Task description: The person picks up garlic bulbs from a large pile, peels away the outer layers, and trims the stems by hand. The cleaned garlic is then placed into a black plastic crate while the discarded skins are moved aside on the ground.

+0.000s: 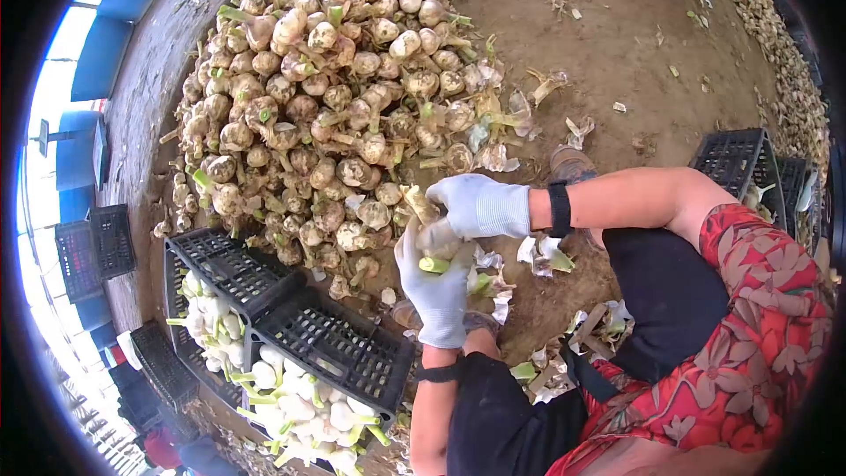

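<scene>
Both my hands wear pale grey-white gloves and meet in front of the garlic pile. My left hand (434,291) is closed round a garlic bulb, whose cut green stem (433,265) shows between the fingers. From the other side, my right hand (480,205) presses its fingers onto the same bulb. A brownish dry stalk or strip of skin (419,203) sticks out beside the right fingertips. Most of the bulb is hidden by the gloves. Just beyond the hands lies a large heap of unpeeled, soil-marked garlic (326,106).
Black plastic crates (330,344) at lower left hold clean white garlic bulbs (304,410) with green stems. Peeled skins (551,256) litter the dirt floor (608,53) around my feet. Another black crate (731,159) stands at right, and more garlic (775,44) lies along the far right.
</scene>
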Tool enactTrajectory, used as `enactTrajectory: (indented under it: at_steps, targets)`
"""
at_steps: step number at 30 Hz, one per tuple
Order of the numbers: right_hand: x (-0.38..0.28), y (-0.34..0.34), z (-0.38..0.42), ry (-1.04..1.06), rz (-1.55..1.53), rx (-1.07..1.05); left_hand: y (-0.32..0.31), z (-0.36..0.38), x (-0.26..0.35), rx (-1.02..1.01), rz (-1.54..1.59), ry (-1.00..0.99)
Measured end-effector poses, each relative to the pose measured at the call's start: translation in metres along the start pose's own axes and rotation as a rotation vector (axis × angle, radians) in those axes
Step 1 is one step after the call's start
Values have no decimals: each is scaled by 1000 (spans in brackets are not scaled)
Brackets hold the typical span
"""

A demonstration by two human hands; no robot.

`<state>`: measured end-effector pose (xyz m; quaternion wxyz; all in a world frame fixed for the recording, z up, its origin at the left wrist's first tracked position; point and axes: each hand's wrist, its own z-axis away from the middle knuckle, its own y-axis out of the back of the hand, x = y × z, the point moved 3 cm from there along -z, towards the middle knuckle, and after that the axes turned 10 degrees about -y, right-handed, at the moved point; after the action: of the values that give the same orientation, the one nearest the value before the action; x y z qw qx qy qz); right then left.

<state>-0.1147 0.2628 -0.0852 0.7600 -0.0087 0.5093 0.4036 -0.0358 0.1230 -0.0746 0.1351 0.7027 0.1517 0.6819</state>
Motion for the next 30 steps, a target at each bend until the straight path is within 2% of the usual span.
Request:
enactTrajectory:
  at_steps: [4, 5, 8, 9, 11, 13, 14, 16, 18, 19, 20, 22, 23, 25, 26, 27, 28, 30]
  targets:
    - [4, 1, 0, -51, -140, -48, -2, -1, 12, -28, -21, 5]
    - [1, 5, 2, -16, -129, -72, -2, 1, 12, -21, 57, 70]
    - [12, 3, 0, 7, -296, -179, 1, 3, 9, -47, 161, 84]
    - [-13, 21, 18, -145, -420, -278, 1, 4, 11, -31, 313, 178]
    - [-7, 22, 18, -94, -495, -300, 1, 4, 19, 1, 618, 366]
    - [-3, 24, 19, -114, -523, -348, 1, 2, 25, -6, 707, 311]
    - [-3, 25, 18, -49, -475, -280, 1, 1, 26, -10, 750, 284]
    - [1, 23, 17, 80, -377, -143, -3, 3, 17, -60, 1097, 412]
    - [6, 16, 16, 96, -475, -106, -6, 0, 17, -114, 1441, 541]
    - [7, 14, 16, 105, -523, -88, -7, -2, 16, -5, 1459, 725]
    - [7, 14, 17, 86, -561, -73, -6, -5, 8, -37, 1537, 677]
    - [7, 14, 19, 46, -636, -43, -7, -6, -8, 143, 1088, 624]
    - [7, 16, 18, 13, -632, -63, -8, -5, -4, 122, 1117, 596]
    - [9, 10, 16, 314, -329, 70, -9, -2, 5, 81, 1171, 544]
    - [4, 7, 19, 461, -174, 134, -7, 0, 5, 14, 998, 446]
    - [2, 6, 26, 454, -130, 182, -8, 1, 4, 59, 970, 470]
    - [5, 4, 22, 363, -237, 100, -9, 1, 5, 104, 943, 491]
    - [11, 7, 14, 174, -446, -60, -2, 4, -7, 29, 1055, 482]
